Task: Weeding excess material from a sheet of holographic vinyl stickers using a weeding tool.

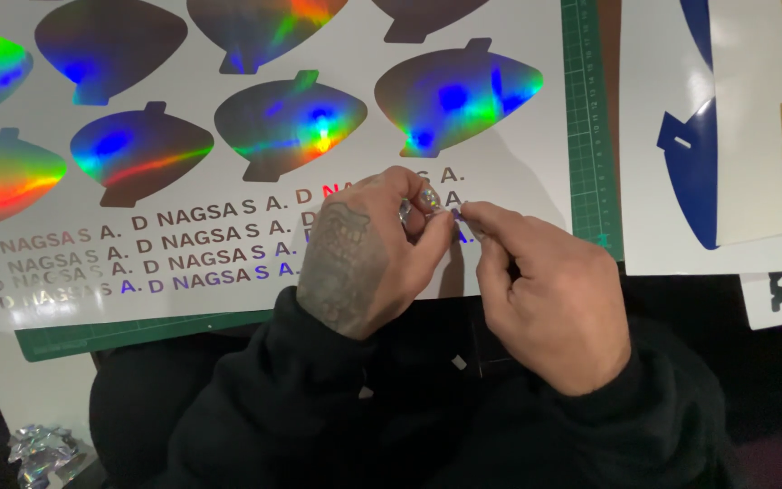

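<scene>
Head view: left hand (364, 258) and right hand (545, 299) pinch a tiny holographic scrap (452, 212) together, lifted clear of the vinyl sheet (518, 172).

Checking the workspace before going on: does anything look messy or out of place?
Only a crumpled wad of holographic scrap at the lower left, off the green cutting mat. The holographic sheet lies flat, its shapes intact.

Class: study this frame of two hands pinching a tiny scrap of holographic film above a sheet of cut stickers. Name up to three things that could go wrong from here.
1. The tiny scrap, pinched between the left hand and right hand, could stick to a fingertip or fold onto itself.
2. Both hands hover over the small lettering, so a wrist might lift or crease a letter.
3. If dropped, the scrap may land on a holographic shape and cling there.
</scene>
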